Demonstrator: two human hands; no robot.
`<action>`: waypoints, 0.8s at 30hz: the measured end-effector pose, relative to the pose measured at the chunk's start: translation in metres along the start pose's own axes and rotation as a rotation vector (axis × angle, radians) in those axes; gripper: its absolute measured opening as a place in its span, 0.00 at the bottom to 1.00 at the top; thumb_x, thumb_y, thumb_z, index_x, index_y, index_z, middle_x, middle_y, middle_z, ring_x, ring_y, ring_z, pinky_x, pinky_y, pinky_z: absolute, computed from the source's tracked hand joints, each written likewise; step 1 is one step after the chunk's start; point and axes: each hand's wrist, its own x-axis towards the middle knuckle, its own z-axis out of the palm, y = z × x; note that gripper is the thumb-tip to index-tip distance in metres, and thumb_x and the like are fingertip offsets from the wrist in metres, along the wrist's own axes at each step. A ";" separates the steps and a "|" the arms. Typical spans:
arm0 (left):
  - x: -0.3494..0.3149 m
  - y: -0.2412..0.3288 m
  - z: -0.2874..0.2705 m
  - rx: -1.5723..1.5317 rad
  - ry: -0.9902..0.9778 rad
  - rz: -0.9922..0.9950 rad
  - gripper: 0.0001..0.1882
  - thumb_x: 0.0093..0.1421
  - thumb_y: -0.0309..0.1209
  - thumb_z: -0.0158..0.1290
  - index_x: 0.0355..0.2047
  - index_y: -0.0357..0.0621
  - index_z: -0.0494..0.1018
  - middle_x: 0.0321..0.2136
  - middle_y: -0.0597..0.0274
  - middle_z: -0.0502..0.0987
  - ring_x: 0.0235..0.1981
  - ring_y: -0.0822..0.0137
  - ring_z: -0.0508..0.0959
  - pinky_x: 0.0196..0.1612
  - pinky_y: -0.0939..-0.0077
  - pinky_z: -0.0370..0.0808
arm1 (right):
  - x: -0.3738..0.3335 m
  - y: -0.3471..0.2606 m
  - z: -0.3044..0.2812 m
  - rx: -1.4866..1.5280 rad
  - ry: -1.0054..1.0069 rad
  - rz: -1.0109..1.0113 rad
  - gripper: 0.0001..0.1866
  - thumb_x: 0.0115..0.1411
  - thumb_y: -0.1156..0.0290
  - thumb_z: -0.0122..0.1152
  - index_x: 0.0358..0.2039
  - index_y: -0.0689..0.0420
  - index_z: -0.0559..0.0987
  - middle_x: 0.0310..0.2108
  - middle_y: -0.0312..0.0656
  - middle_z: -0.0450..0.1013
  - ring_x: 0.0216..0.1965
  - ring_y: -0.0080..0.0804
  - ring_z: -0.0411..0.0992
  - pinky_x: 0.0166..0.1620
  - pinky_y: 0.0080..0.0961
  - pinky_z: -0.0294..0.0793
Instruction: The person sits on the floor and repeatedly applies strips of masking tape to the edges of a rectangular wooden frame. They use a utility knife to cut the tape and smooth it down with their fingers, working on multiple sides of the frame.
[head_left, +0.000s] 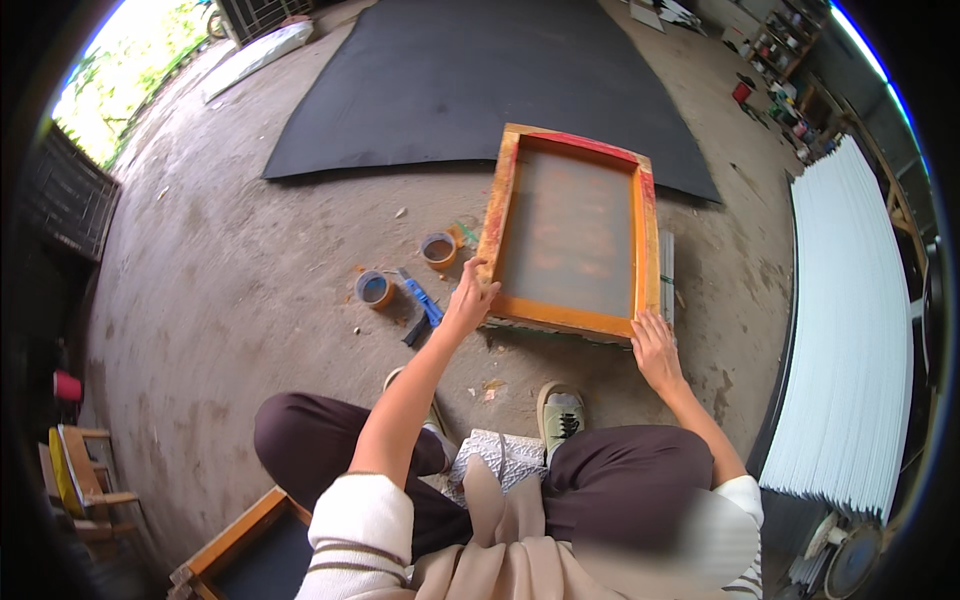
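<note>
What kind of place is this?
Probably a screen-printing workshop: a wooden mesh frame under both hands, two small ink pots on the concrete floor, and stacked white sheets.

The framed screen point(570, 232) lies on the floor point(230, 290) before the seated person, on a stack of sheets point(667, 280). Left of it stand 2 small cups point(438, 249) point(373, 288), a squeegee point(421, 301) between them. Behind lies a mat point(470, 80); right, stacked boards point(850, 320).
</note>
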 end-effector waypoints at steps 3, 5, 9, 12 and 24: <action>0.005 -0.032 -0.039 0.180 -0.080 0.073 0.32 0.62 0.50 0.45 0.57 0.44 0.49 0.48 0.37 0.68 0.50 0.41 0.70 0.51 0.55 0.67 | 0.069 -0.027 -0.015 0.142 -0.019 -0.221 0.14 0.54 0.75 0.56 0.42 0.63 0.76 0.47 0.48 0.71 0.52 0.42 0.67 0.56 0.36 0.64; 0.008 -0.034 -0.088 0.301 -0.297 -0.004 0.30 0.63 0.48 0.44 0.57 0.42 0.54 0.53 0.39 0.66 0.54 0.46 0.68 0.55 0.56 0.66 | 0.118 -0.054 -0.029 0.184 -0.085 -0.351 0.13 0.50 0.76 0.57 0.38 0.61 0.77 0.42 0.44 0.73 0.47 0.40 0.69 0.51 0.35 0.68; 0.005 0.000 -0.185 0.996 -0.737 -0.237 0.25 0.60 0.48 0.49 0.50 0.42 0.68 0.46 0.48 0.74 0.48 0.53 0.75 0.47 0.61 0.72 | 0.201 -0.142 -0.014 0.260 -0.181 -0.578 0.12 0.48 0.76 0.55 0.36 0.60 0.77 0.35 0.43 0.74 0.42 0.39 0.71 0.44 0.34 0.72; -0.015 -0.003 -0.223 1.077 -0.747 -0.234 0.22 0.60 0.45 0.50 0.47 0.44 0.70 0.42 0.50 0.76 0.45 0.55 0.76 0.43 0.62 0.75 | 0.229 -0.215 0.036 0.386 -0.280 -0.638 0.08 0.50 0.76 0.51 0.32 0.59 0.75 0.33 0.46 0.73 0.40 0.45 0.72 0.44 0.36 0.74; -0.067 -0.122 -0.201 0.438 -0.374 -0.169 0.11 0.59 0.34 0.50 0.38 0.42 0.75 0.34 0.55 0.79 0.37 0.56 0.78 0.39 0.62 0.74 | 0.196 -0.318 0.210 0.310 -0.223 -0.384 0.06 0.51 0.76 0.54 0.31 0.55 0.75 0.33 0.39 0.70 0.41 0.36 0.69 0.43 0.30 0.68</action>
